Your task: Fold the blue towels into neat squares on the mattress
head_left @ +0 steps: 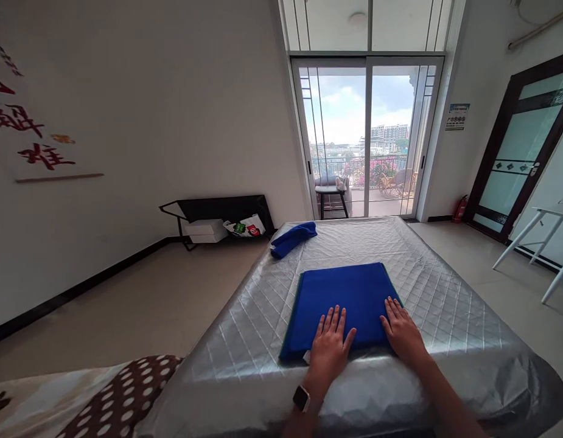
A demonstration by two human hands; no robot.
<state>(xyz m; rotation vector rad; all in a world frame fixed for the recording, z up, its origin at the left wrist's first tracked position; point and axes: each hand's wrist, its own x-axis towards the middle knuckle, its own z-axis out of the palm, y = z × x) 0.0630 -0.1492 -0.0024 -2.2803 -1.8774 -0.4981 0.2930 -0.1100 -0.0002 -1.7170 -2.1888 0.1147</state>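
Left hand (330,348) and right hand (403,334), grips open, flat on folded blue cloth (342,291) at its six and four o'clock; second blue cloth (294,239) at eleven.

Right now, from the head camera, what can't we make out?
All in the head view:
- Underside of the blue folded cloth: hidden by its top layer.
- Palms of the left hand and right hand: turned down, out of sight.
- White tag by the left hand: too small to read.
- Wall hanging: cut off by left edge.
- Sign: small print illegible.
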